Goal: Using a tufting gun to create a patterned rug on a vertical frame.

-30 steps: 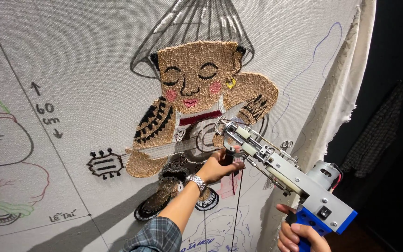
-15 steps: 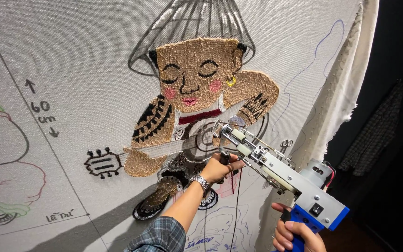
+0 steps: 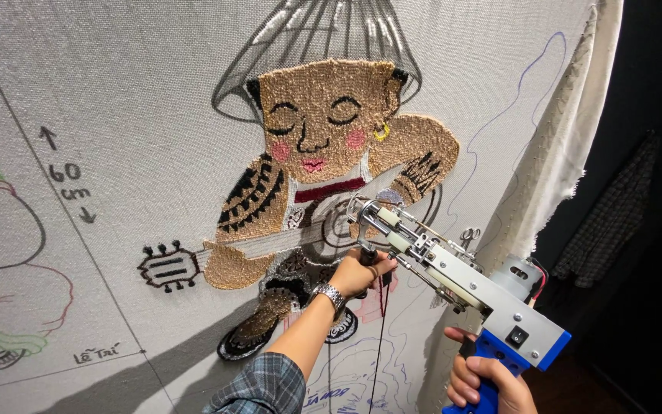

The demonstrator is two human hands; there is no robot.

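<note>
I am looking down at a tufting gun (image 3: 453,280), grey metal with a blue body and grip, tilting up and to the left so that its nose is touching the stretched white cloth (image 3: 139,92) just below the tufted figure (image 3: 323,138). My left hand (image 3: 362,272) is closing around the black front handle under the gun's nose, fingers wrapped fully, with a metal wristwatch (image 3: 331,295) showing at the wrist and a plaid sleeve (image 3: 262,387) further down. My right hand (image 3: 488,383) is gripping the blue rear handle at the bottom edge of the view, fingers curled tight about it.

The figure is showing a tan face with closed eyes, pink cheeks and a yellow earring, over a red band and dark patterned arms. An outlined guitar head (image 3: 168,267) is sitting to its left. A dark strand of yarn (image 3: 381,322) is hanging just beside my left wrist. No containers are showing anywhere in this view.
</note>
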